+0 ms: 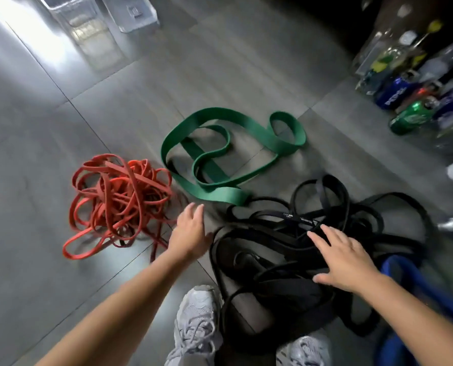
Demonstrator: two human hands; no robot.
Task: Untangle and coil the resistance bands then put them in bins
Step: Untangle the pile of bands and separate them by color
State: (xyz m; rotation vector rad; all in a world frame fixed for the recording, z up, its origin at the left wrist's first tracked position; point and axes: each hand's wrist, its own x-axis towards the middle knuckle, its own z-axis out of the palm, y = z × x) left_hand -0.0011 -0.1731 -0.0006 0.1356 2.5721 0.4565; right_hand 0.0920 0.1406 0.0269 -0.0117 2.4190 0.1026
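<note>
Nothing was coiled yet: both hands, left (pixel 191 233) and right (pixel 344 262), hovered spread and empty, black bands (pixel 286 260) under the right grip, red tangle (pixel 119 199) left, green band (pixel 220 154) and clear bins (pixel 101 17) beyond

Grey tiled floor (pixel 233 62) with dark seams — bright glare (pixel 27 30) top left, cans and bottles (pixel 418 83) crowding the right.

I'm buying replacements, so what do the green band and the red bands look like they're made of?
Green band: wide, flat, matte strip, likely latex rubber; it holds smooth, springy loops. Red bands: thin, flat, matte strips in a tangle, probably the same rubber. Neither shows a weave, though blur leaves that open.
</note>
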